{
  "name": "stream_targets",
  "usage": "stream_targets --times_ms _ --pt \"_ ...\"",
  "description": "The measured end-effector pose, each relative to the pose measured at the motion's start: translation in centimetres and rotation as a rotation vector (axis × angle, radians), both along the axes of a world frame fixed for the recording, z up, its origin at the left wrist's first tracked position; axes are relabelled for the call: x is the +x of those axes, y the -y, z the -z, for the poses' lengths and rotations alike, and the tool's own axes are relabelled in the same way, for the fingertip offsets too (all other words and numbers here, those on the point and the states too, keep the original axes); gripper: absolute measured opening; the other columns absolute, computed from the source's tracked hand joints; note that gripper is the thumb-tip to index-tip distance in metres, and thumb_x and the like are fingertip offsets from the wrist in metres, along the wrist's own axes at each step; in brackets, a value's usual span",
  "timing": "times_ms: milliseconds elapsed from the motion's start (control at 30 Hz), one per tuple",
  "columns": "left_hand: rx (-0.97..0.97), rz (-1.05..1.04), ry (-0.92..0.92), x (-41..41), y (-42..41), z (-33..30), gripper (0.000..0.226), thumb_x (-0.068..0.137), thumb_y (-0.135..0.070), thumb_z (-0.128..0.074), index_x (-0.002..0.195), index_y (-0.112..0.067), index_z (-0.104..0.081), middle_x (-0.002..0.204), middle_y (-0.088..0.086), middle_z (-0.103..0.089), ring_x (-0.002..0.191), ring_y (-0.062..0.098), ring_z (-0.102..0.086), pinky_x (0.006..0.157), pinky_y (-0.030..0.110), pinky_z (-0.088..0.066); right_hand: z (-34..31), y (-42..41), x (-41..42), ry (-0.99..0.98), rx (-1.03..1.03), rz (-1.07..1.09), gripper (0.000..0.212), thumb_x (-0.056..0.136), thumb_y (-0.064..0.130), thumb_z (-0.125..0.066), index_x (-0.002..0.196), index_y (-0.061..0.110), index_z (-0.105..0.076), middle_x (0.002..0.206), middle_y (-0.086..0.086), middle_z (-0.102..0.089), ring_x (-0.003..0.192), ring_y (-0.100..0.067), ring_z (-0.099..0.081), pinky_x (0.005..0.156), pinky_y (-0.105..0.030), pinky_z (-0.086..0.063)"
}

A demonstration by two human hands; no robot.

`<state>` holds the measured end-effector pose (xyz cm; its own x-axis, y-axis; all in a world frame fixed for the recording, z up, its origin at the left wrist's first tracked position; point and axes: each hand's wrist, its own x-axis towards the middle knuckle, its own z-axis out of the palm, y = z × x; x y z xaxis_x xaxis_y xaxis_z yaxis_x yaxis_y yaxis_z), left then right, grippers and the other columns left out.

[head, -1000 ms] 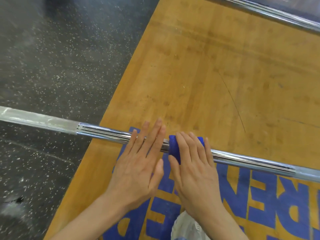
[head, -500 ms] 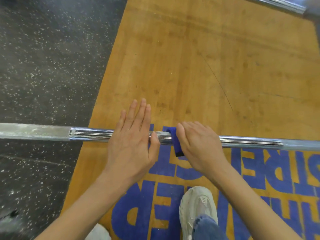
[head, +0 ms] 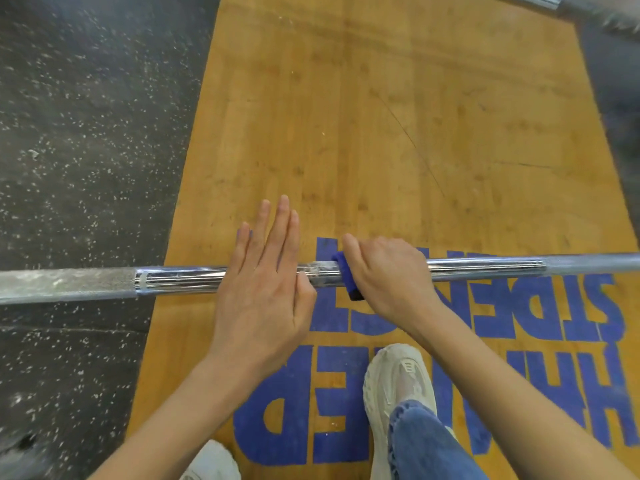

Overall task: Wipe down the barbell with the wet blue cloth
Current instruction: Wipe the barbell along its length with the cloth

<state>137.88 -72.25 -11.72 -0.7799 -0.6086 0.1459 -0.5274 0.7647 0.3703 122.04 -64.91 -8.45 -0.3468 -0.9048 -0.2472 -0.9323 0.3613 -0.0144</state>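
1. nearest the camera, at the near edge of the wooden platform (head: 381, 116), stand two pale sneakers: the right shoe (head: 398, 379) with a blue jeans cuff (head: 426, 441) over its heel, and the toe of the left shoe (head: 211, 460) at the bottom edge of the view.
2. blue block lettering (head: 346, 403) is painted on the platform and reads upside down from here; much of it is covered by arms and shoe, and only scattered letters show, so i cannot read a whole word.
3. the left hand (head: 263, 292) lies flat on the barbell (head: 180, 283), palm down, fingers straight and close together, reaching past the bar onto the wood, thumb tucked along the bar.
4. the right hand (head: 388, 282) sits just beside it, fingers curled over the top of the bar and wrapped round the blue cloth (head: 348, 280); the cloth is folded round the smooth chrome shaft, and only its left end shows from under the hand.
5. the barbell runs left to right across the platform's near part, its left stretch crossing the platform's left edge over the black speckled rubber floor (head: 86, 133), with a duller rough-looking section there.
6. farthest away, at the platform's far right corner, lies part of a second metal bar (head: 533, 0), blurred.
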Motion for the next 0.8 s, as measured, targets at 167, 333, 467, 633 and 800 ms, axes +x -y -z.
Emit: stream_targets --times_ms 167,333,467,633,800 --pt "0.016 0.002 -0.047 4.2 0.6 0.1 0.07 0.094 -0.021 -0.029 0.159 -0.001 -0.018 0.17 0.012 -0.01 0.157 0.027 0.0 0.127 0.04 0.004 3.1 -4.7 2.8 0.007 -0.511 0.25 0.041 0.109 0.029 -0.028 0.111 0.012 -0.065 0.102 -0.001 -0.064 0.1 -0.029 -0.057 0.103 -0.042 -0.039" --pt "-0.04 -0.011 -0.001 4.6 0.4 0.7 0.071 0.092 -0.022 -0.031 0.159 0.0 -0.02 0.169 0.015 -0.013 0.157 0.029 -0.006 0.128 0.041 0.0 3.7 -2.6 4.3 0.049 -0.456 0.18 0.06 0.111 0.043 -0.015 0.142 0.01 -0.054 0.143 -0.001 -0.057 0.141 -0.025 -0.044 0.124 -0.046 -0.016" --pt "-0.047 -0.013 -0.007 4.7 0.6 0.8 0.07 0.094 -0.022 -0.03 0.159 0.001 -0.019 0.169 0.016 -0.013 0.157 0.03 -0.007 0.128 0.041 0.0 3.4 -3.5 5.4 0.044 -0.42 0.105 0.059 0.111 0.044 -0.015 0.152 0.011 -0.042 0.158 -0.002 -0.042 0.15 -0.022 -0.032 0.126 -0.045 -0.011" --pt "-0.059 -0.001 -0.035 4.4 0.8 1.0 0.069 0.095 -0.023 -0.03 0.159 0.0 -0.019 0.168 0.015 -0.014 0.157 0.03 -0.008 0.128 0.042 -0.003 4.1 -4.9 5.5 -0.007 -0.426 0.041 0.06 0.11 0.049 -0.019 0.158 0.013 -0.024 0.166 -0.001 -0.024 0.155 -0.02 -0.016 0.126 -0.045 -0.009" --pt "-0.051 -0.001 -0.039 4.4 1.1 0.9 0.068 0.095 -0.023 -0.029 0.158 0.002 -0.022 0.168 0.017 -0.016 0.156 0.032 -0.01 0.127 0.04 -0.001 3.8 -2.9 5.0 0.025 -0.412 0.036 0.061 0.11 0.046 -0.015 0.153 0.01 -0.04 0.161 -0.002 -0.036 0.153 -0.021 -0.024 0.127 -0.044 -0.006"
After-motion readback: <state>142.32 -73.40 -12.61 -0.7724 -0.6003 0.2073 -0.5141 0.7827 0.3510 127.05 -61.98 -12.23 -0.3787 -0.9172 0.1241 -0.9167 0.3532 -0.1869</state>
